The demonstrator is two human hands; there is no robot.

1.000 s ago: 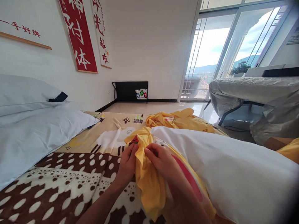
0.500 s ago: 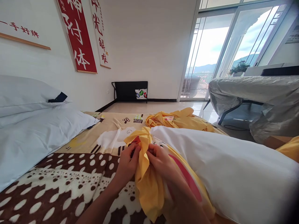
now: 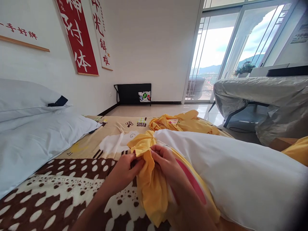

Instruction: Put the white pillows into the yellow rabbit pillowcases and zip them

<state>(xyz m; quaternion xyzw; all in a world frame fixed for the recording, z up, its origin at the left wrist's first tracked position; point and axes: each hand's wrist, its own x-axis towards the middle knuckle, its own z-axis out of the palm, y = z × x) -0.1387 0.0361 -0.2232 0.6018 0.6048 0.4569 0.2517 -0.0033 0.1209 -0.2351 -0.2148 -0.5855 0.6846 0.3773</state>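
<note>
- Pinching thin cloth, the left hand [image 3: 127, 165] in my head-camera feed has its thumb and forefinger drawn narrow on a gathered fold of the soft yellow fabric cover with a pink patch [image 3: 154, 195].
- I see the right hand [image 3: 166, 158] just beside it, thumb and bent fingers closed on the same cover.
- The cover lies bunched at the centre of my view, running along the left side of a large, smooth white pillow [image 3: 231, 166]; I cannot tell how far it reaches underneath.
- Below both I have a brown-and-cream patterned plush blanket [image 3: 72, 179].
- Beyond the pillow, I make out a crumpled yellow cloth [image 3: 190, 122]; well to the left lie plump white pillows [image 3: 36, 144].
</note>
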